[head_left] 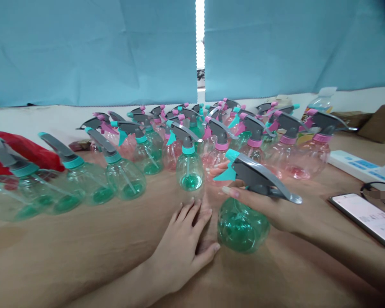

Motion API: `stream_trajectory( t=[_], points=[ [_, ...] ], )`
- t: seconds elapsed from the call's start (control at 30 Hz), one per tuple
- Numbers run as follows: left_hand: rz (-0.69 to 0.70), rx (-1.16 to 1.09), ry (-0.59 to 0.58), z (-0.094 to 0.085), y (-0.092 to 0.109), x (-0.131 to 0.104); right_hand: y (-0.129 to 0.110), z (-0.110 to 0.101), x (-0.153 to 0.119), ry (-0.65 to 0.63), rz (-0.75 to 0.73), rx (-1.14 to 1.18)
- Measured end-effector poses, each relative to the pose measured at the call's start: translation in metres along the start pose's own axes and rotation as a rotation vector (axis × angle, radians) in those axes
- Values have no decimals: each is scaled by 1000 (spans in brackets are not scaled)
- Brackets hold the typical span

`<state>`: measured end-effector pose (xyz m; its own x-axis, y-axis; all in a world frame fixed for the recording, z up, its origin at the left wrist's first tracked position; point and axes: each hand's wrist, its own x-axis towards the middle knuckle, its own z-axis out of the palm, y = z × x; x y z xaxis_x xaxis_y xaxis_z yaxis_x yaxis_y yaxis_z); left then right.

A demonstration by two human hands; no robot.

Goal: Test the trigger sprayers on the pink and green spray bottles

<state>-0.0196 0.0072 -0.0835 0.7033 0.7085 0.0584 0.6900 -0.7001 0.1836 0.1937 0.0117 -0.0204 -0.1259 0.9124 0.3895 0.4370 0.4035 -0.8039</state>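
Observation:
A green spray bottle [244, 226] with a grey and turquoise trigger head is in my right hand [259, 205], whose fingers go round its neck below the head; the bottle leans slightly. My left hand [182, 248] rests on the tabletop to the left of that bottle, fingers spread and holding nothing. Just beyond my left fingertips stands another green spray bottle [190, 173]. Several green bottles [125, 177] stand in a row at the left. Pink bottles [312, 156] and more green ones crowd together behind.
A phone [365, 216], dark-framed glasses [377, 187] and a white power strip [356, 167] lie on the wooden table [99, 256] at the right. Red plastic [28, 149] is at the far left. A cardboard box [380, 124] and a clear bottle [321, 100] stand at the back right.

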Motion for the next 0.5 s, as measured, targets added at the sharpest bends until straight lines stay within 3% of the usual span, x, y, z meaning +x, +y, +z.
stream_trajectory(
  t=[0.5],
  points=[
    [-4,6,-9,0,-1,0,0,0,-1,-7,15,6]
  ],
)
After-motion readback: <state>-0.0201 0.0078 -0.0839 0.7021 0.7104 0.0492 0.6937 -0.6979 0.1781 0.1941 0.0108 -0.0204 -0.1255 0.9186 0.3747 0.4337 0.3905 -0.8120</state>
